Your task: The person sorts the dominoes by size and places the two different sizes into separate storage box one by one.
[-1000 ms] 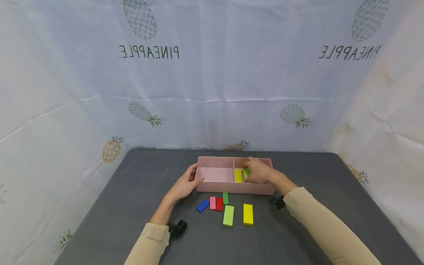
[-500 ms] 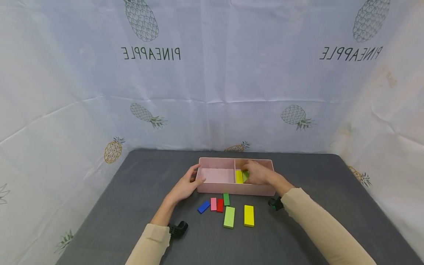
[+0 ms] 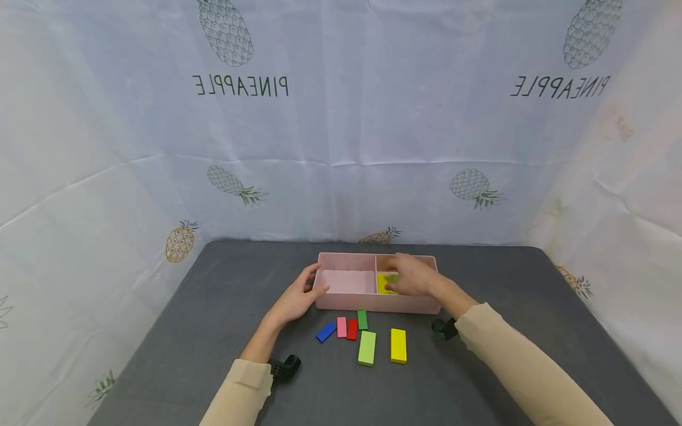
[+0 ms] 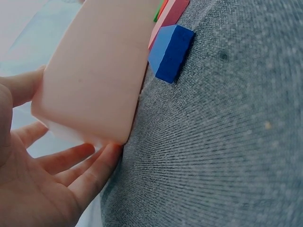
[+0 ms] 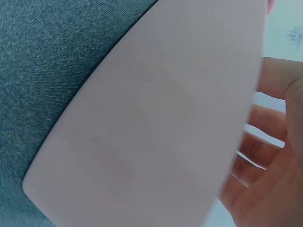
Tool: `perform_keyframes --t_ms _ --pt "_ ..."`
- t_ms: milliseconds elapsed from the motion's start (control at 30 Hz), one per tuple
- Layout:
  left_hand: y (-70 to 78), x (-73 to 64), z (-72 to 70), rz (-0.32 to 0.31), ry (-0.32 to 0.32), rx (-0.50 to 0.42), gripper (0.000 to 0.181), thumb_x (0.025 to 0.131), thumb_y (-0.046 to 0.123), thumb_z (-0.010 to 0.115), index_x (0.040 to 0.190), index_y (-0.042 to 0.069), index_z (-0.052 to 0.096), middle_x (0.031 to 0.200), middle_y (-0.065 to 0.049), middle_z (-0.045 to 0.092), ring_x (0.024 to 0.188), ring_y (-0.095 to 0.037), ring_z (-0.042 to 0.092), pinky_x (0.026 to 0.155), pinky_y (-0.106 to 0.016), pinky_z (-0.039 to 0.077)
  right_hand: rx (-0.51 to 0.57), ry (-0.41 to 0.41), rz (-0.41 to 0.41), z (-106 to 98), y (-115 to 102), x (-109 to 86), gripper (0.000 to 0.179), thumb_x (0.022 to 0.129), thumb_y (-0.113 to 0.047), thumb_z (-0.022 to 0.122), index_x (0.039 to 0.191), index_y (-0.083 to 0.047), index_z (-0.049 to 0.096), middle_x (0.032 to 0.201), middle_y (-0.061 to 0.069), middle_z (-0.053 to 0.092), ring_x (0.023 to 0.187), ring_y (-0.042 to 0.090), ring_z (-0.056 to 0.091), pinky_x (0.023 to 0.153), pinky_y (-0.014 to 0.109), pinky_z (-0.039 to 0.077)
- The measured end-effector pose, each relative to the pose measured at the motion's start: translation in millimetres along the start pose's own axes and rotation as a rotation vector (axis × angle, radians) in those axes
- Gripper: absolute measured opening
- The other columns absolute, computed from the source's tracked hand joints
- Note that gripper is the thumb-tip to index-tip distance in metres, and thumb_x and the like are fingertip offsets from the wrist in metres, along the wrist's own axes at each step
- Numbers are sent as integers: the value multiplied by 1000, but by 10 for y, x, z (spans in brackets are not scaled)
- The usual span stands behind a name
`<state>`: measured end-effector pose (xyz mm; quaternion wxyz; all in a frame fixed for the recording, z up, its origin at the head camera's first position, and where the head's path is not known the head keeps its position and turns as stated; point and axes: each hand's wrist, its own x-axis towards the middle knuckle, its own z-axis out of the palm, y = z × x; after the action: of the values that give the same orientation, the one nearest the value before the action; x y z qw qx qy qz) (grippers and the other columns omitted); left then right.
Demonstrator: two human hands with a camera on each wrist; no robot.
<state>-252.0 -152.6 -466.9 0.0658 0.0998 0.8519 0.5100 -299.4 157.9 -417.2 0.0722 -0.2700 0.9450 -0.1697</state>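
In the head view, a long pink divided box (image 3: 346,302) stands on the dark table. My left hand (image 3: 293,300) grips its left end; the left wrist view shows the thumb at the rim and the fingers along the end wall. My right hand (image 3: 414,277) reaches over the front wall into the right compartment. Between its thumb and fingers is a light green block (image 3: 393,278), mostly covered by the hand. A yellow block (image 3: 382,284) lies beside the divider, close under those fingers. The right wrist view shows mainly the box's outer wall (image 5: 142,118), hiding the blocks inside.
In front of the box lie a blue block (image 3: 326,332), a pink block (image 3: 341,327), a red block (image 3: 352,329), a green block (image 3: 362,320), a larger light green block (image 3: 366,348) and a yellow block (image 3: 398,345). A pineapple-print curtain (image 3: 341,201) hangs behind the table.
My right hand has shifted slightly left inside the right compartment, bringing the light green block toward the yellow one by the divider. My left hand keeps its place on the box.
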Motion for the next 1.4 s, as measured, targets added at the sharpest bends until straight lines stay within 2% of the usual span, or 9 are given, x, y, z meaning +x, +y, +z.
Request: perform_keyframes --t_ms 233,500,633,833,1000,1233,1400 --pt "5 7 1 -5 1 6 69 101 36 63 160 18 30 155 -23 40 136 -44 47 106 -60 42 -91 54 -33 -109 -118 -133 39 90 -27 77 122 -4 72 114 12 65 100 27 61 85 45 55" --pt "-9 5 4 -17 4 19 69 101 37 63 160 20 30 156 -23 39 137 -45 46 106 -61 41 -136 120 -34 -153 -247 -296 36 90 -27 77 119 -6 73 113 9 66 105 28 61 90 47 53" --pt "-7 2 -2 -14 4 18 69 101 36 63 160 19 30 156 -23 38 137 -45 46 107 -61 41 -166 158 -35 -180 -328 -394 38 89 -27 78 120 -6 72 119 9 67 110 29 62 93 49 53" --pt "8 -2 0 -15 5 19 69 101 37 63 159 19 31 156 -23 39 137 -45 46 107 -60 41 -183 229 -39 -209 -438 -558 37 87 -27 80 118 -8 73 121 9 68 112 29 63 91 49 55" --pt "13 -1 3 -22 7 16 68 101 34 62 159 19 31 156 -23 39 138 -44 45 107 -60 41 -170 244 -59 -153 -491 -689 36 85 -27 82 115 -9 74 115 8 69 103 24 63 86 43 58" --pt "18 -6 1 -22 10 17 68 102 35 62 159 18 31 155 -23 39 137 -44 46 107 -59 42 -214 238 -117 -49 -541 -837 36 83 -25 84 114 -10 74 106 3 67 92 18 60 84 37 56" --pt "19 -5 3 -16 10 18 69 101 36 62 160 16 31 156 -23 39 137 -44 46 107 -60 41 -198 242 -162 32 -574 -929 35 83 -28 85 112 -12 74 101 -2 65 85 12 56 74 28 54"
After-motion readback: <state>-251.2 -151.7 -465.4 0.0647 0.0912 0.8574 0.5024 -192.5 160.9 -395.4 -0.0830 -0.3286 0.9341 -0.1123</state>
